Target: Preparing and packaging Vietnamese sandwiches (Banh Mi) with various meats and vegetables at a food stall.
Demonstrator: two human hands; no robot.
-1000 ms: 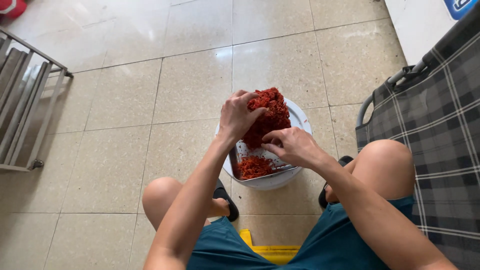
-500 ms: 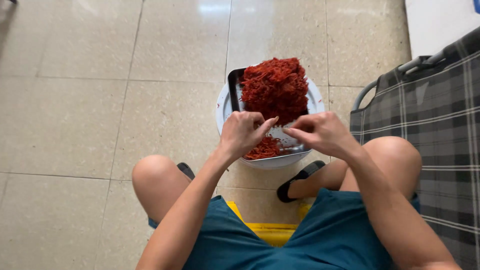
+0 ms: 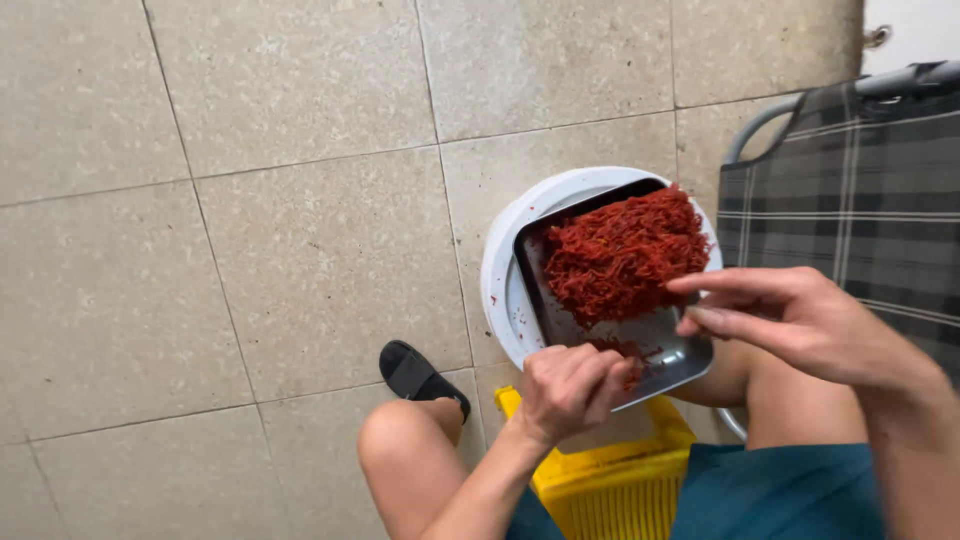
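Note:
A metal tray [image 3: 668, 352] rests tilted over a round white basin [image 3: 505, 260] on the tiled floor. A mound of shredded red food [image 3: 625, 255] fills the tray's far half. My left hand [image 3: 572, 388] grips the tray's near edge, fingers curled over it beside a few red scraps. My right hand [image 3: 790, 320] hovers just right of the mound, thumb and fingers extended and close together, nothing visibly held. My bare knees flank the basin.
I sit on a low yellow plastic stool [image 3: 605, 480]. A black sandal [image 3: 420, 378] is by my left knee. A grey plaid folding chair [image 3: 850, 210] with a metal frame stands at the right. Beige floor tiles [image 3: 250, 200] spread left.
The view has shifted left and closer. My left hand slid down to grip the tray's near edge. My right hand moved off the tray to the mound's right side.

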